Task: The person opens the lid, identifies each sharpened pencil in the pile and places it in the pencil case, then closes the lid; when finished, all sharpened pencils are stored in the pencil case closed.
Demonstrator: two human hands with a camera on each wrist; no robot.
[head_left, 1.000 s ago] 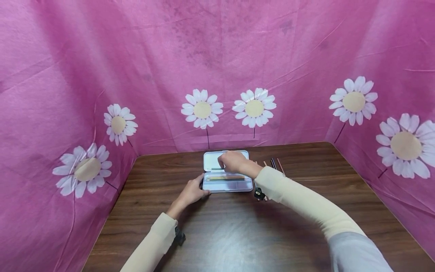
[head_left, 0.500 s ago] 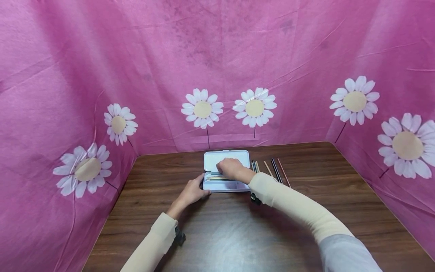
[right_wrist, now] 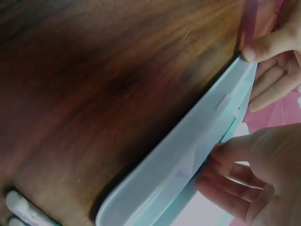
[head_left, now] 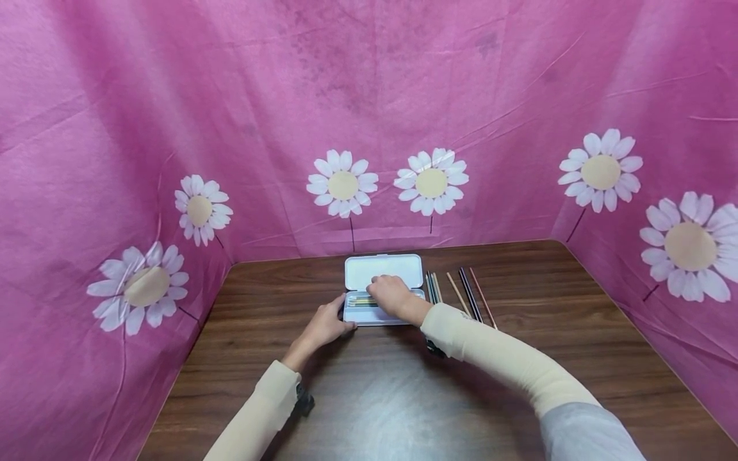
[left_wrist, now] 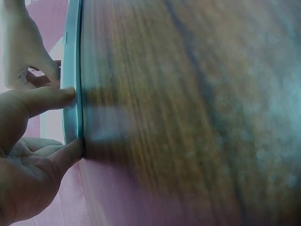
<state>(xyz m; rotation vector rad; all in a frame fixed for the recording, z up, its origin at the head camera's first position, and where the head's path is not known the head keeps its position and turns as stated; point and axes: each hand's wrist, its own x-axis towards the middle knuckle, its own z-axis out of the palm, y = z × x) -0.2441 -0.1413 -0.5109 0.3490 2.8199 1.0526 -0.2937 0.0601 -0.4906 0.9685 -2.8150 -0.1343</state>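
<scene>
A white pencil case lies open on the table, its lid tipped back toward the curtain. Several coloured pencils lie lengthwise in its back compartment. At the case's left end my left hand grips the front corner, thumb on the front wall and fingers around the side. My right hand reaches down into the case with bent fingers, covering its right part. In the right wrist view, a thin green pencil runs out from between my right thumb and fingers; its other end is hidden.
Right of the case several pencils lie close together. Beside them are a tan pencil, dark pencils and a red pencil. A pink flowered curtain stands behind the wooden table.
My right hand has come down and toward me from in front of the lid into the case, bringing the green pencil with it. The left hand has stayed at the corner.
</scene>
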